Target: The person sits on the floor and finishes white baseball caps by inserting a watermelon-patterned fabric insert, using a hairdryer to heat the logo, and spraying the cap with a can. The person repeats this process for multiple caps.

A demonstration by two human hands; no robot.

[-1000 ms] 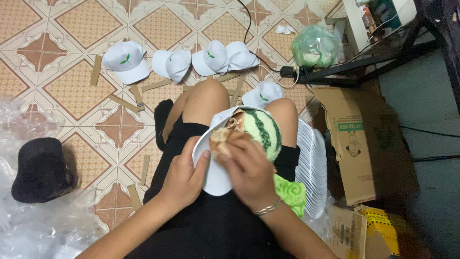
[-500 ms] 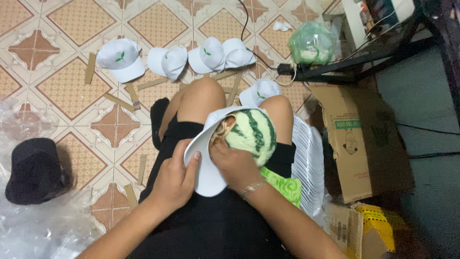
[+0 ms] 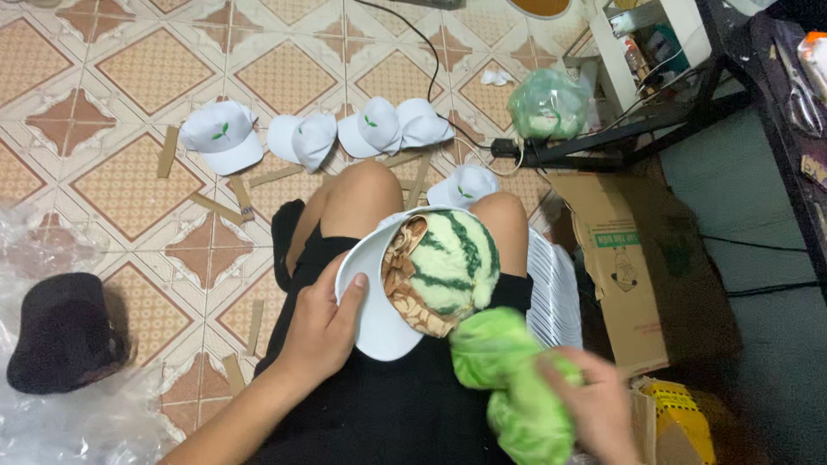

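Our left hand (image 3: 320, 323) fingers grasp the brim of the white cap (image 3: 379, 301) at frame centre, on the lap; green-striped stuffing (image 3: 452, 267) fills it. Our right hand (image 3: 594, 405) fingers, lower right, clench a blurred green wad (image 3: 500, 370) just beside the cap
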